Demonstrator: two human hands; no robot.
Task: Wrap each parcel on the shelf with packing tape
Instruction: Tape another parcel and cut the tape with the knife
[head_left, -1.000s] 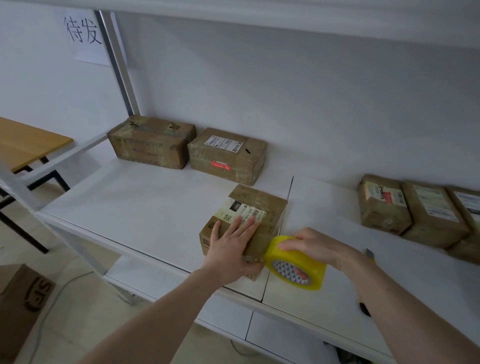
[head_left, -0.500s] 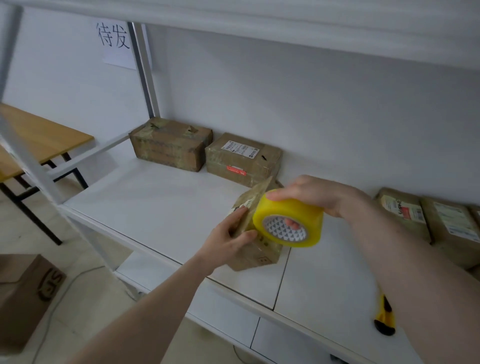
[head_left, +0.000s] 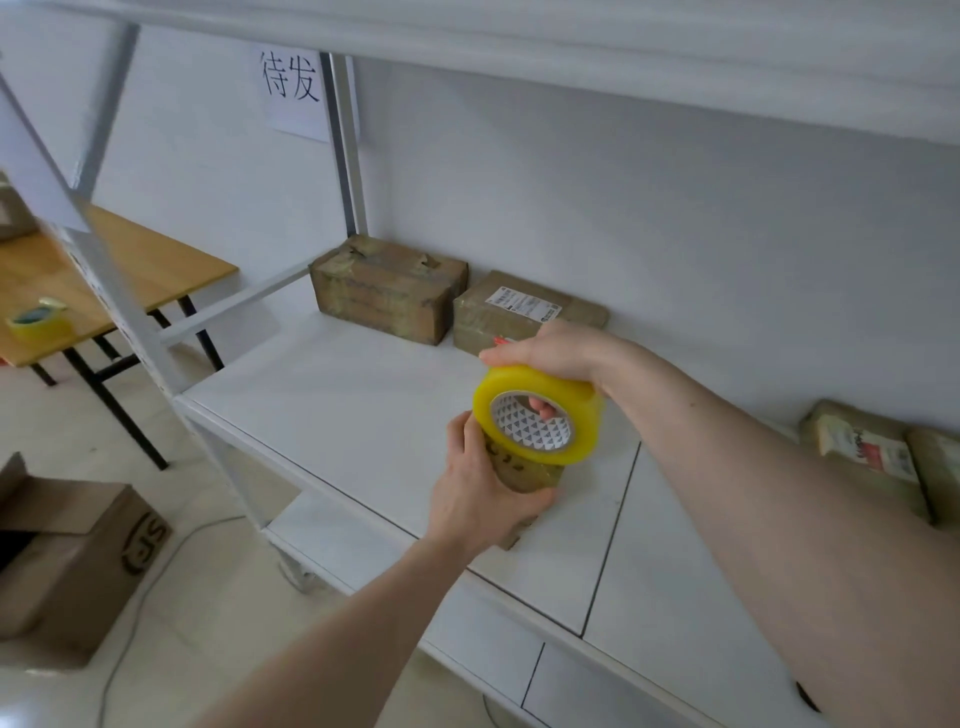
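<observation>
Now gripping a small parcel (head_left: 524, 475) with left hand (head_left: 480, 493) near the shelf (head_left: 363, 405) front, right hand (head_left: 550, 353) clamped on yellow tape roll (head_left: 537, 421) just above.

I see my left hand (head_left: 480, 501) gripping the parcel (head_left: 527, 475) while my right hand (head_left: 553, 351) holds the tape roll (head_left: 540, 421) against it.

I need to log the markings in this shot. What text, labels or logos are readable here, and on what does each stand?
"待发": white paper sign on the wall behind the shelf post.
"SF", seen sideways: logo on the cardboard box on the floor.
Shipping label on the back parcel: too small to read.
Label on the right-hand parcel: blurred, unreadable.
Dark marks on the held parcel: unreadable.
</observation>
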